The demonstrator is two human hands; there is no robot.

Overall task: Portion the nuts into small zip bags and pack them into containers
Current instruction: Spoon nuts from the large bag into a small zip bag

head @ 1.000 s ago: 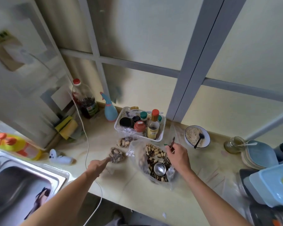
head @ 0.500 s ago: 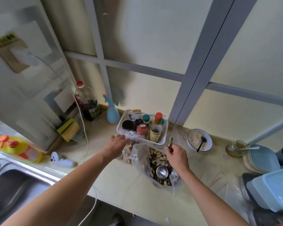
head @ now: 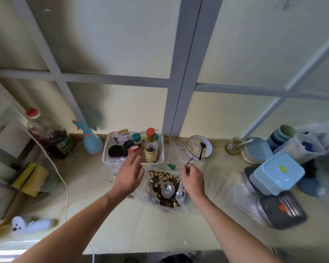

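Nuts (head: 160, 177), pale ones mixed with dark striped seeds, fill a big clear plastic bag (head: 141, 192) that stands open in the middle of the pale yellow countertop (head: 106, 224). A shiny metal scoop (head: 167, 190) sits with its round bowl on the nuts inside this bag. The right hand (head: 193, 180) holds the scoop handle near its upper end, fingers curled around it, at the right edge of the bag. The left hand (head: 129, 175) is over the left edge of the bag, its fingers reaching toward the rim; whether they pinch the plastic or only touch it, I cannot tell.

Just behind the bag stands a white plastic basket (head: 160, 158) with small bottles and jars, among them a bottle with an orange cap (head: 150, 146). To the right of the basket there is a white round bowl with oats and a black spoon (head: 198, 147). Farther right is a small glass jar with a spoon in it (head: 234, 146), then a stack of blue lids (head: 257, 150). A light blue square plastic container with lid (head: 277, 172) lies on dark containers (head: 282, 211) at the right side. Thin clear zip bags (head: 243, 194) lie flat on the counter between the big bag and these containers. At the left are a light blue spray bottle (head: 91, 140) and a large bottle with a red cap (head: 49, 133).
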